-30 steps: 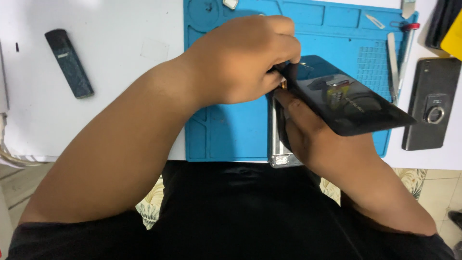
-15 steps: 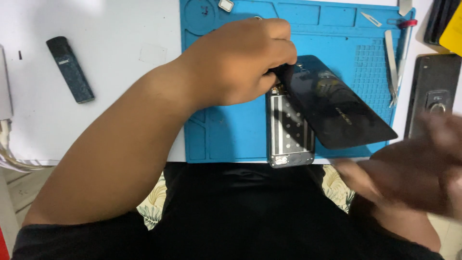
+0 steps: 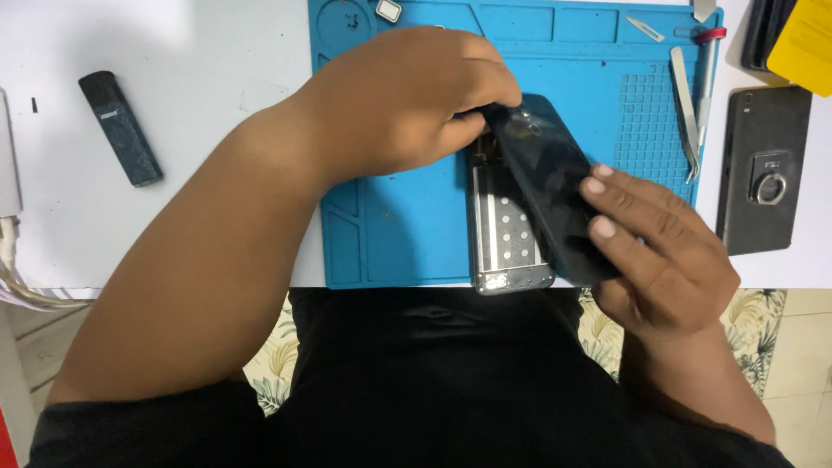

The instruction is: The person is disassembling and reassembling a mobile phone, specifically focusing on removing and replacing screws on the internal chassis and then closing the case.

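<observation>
Blue silicone is covering the middle of your white worktop: one repair mat, and on it one opened phone body with its silver, hole-dotted inside facing up, lying at the mat's near edge. One dark back cover is tilting over the phone body, hinged up and slanting to the right. You are holding that cover with both hands.

Your left hand is arching over the top end of the phone, wrist bent, forearm running down to the lower left; its fingers are curling together and pinching the cover's upper edge. Your right hand is coming in from the lower right, its fingers lying flat and slightly spread on the cover's outer face, while the thumb is hidden beneath.

Beside the mat's grid on the right, one pair of tweezers is lying lengthwise. Just off the mat, one black phone with a ring holder is resting on the worktop. Well apart on the left, one small dark stick-shaped device is lying at a slant.
</observation>
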